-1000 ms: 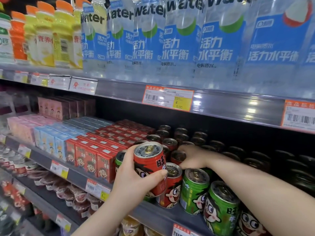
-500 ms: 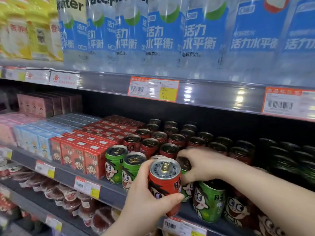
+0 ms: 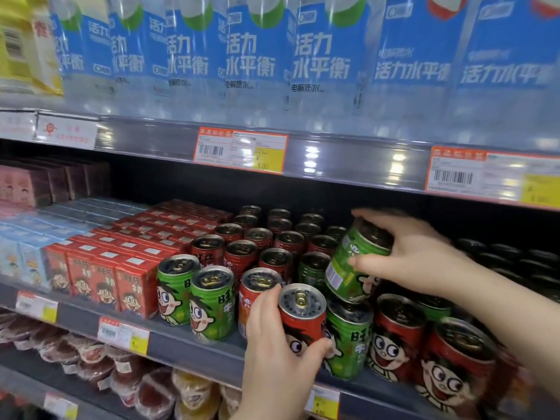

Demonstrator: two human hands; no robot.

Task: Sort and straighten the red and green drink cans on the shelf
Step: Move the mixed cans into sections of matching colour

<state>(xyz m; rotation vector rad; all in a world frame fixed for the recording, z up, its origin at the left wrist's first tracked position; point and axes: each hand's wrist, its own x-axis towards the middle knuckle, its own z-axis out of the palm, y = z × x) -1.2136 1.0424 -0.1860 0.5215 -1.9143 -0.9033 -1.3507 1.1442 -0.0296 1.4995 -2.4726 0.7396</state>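
Red and green cartoon-face drink cans stand mixed on the middle shelf (image 3: 188, 350). My left hand (image 3: 272, 353) grips a red can (image 3: 303, 316) at the shelf's front edge, between another red can (image 3: 257, 286) and a green can (image 3: 348, 338). My right hand (image 3: 415, 253) holds a green can (image 3: 354, 259) lifted and tilted above the front rows. Two green cans (image 3: 174, 289) (image 3: 212, 304) stand at the front left. Several red cans (image 3: 239, 253) fill the rows behind. More red cans (image 3: 397, 334) stand at the front right under my right forearm.
Red cartons (image 3: 100, 277) and blue cartons (image 3: 21, 256) sit left of the cans. Water bottles with blue labels (image 3: 257, 56) fill the shelf above, close over the cans. Dark cans (image 3: 515, 262) stand at the back right. Packaged snacks (image 3: 121, 374) lie on the shelf below.
My right hand has lifted a green can out of the rows and tilted it. My left hand has brought the red can down to the shelf's front edge. The camera shifted right.
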